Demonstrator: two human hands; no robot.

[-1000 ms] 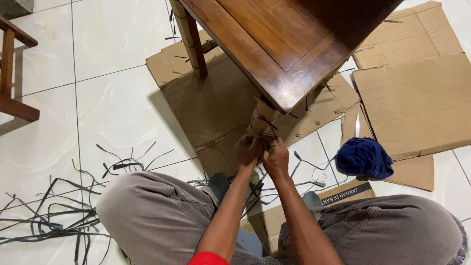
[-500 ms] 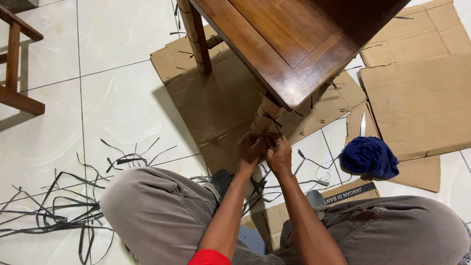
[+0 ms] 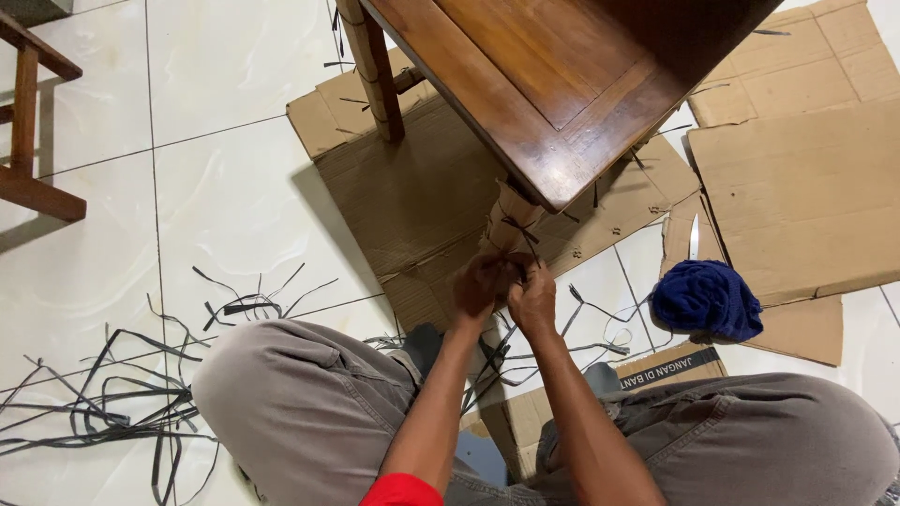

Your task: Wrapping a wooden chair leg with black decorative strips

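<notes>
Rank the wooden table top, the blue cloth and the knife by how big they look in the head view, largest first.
1. Wooden table top, though it sits nearer the camera than the floor items.
2. Blue cloth.
3. Knife, only a thin blade showing on the cardboard.

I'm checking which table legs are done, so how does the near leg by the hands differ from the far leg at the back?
The near leg has both hands, left hand and right hand, closed around its lower end; the far leg stands untouched. The near leg's wood is fully covered by cardboard wrap; the far leg shows bare dark wood on one side. Black strap crosses the near leg in a knot; the far leg shows only thin bands. Both stand on flattened cardboard.
</notes>
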